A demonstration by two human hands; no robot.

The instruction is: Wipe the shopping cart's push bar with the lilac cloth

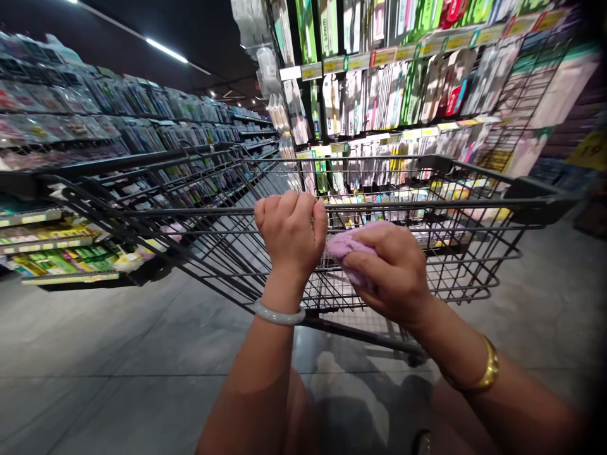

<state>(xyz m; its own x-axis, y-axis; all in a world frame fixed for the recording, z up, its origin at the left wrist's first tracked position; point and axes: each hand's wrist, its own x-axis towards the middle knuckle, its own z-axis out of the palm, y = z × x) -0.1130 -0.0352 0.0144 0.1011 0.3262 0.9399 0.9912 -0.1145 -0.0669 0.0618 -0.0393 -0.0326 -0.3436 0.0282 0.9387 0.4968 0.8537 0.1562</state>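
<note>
A black wire shopping cart (pixel 227 243) stands sideways in front of me, its basket showing only bare wires. My left hand (pixel 290 229), with a pale bangle at the wrist, is closed around the cart's near top rail. In my right hand (pixel 396 268) a bunched purple cloth (pixel 348 248) is pinched between thumb and fingers. The cloth sits just below the near rail, against or close to the side wires; I cannot tell whether it touches them. A gold bracelet circles my right wrist.
Beyond the cart rises a rack of packaged toothbrushes (pixel 370 95) with price strips. Long shelves of hanging packets (pixel 142 114) line the left side, with a low shelf (pixel 71 249) near the cart's left end. Grey floor (pixel 142 354) lies beneath.
</note>
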